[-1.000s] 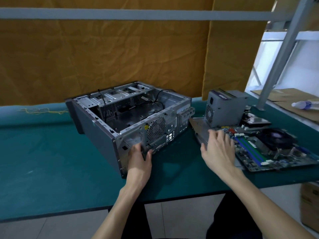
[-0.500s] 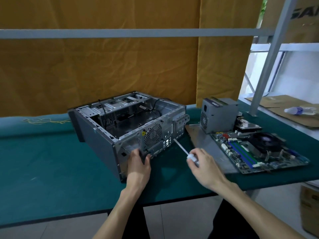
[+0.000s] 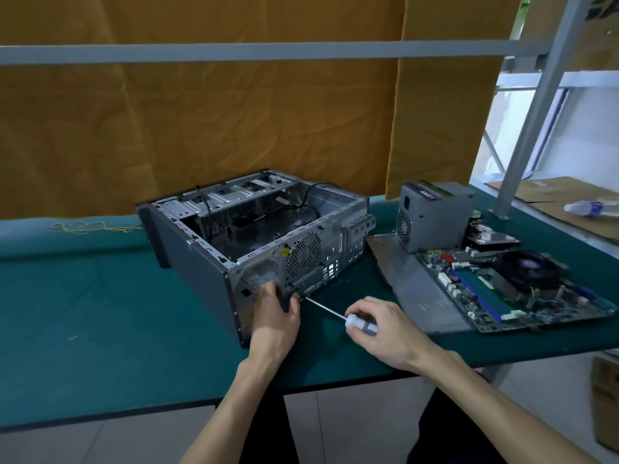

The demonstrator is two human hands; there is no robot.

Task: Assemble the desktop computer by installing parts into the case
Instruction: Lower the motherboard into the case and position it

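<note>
Case (image 3: 254,236) lies on its side mid-counter (image 3: 83,313), open face up so parts can drop in. Left hand (image 3: 274,316) grips its rear corner, probably steadying it. Right hand (image 3: 382,329) wraps the screwdriver (image 3: 338,318) handle; the tip, at 10 o'clock from those fingers (image 3: 363,311), meets the rear panel beside the left thumb.

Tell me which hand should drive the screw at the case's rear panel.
Right. The right hand already grips the screwdriver, tip at the case rear; the left hand steadies that corner.

open grey case (image 3: 201,262) on its side, motherboard (image 3: 522,293) and power supply (image 3: 432,219) just right
</note>
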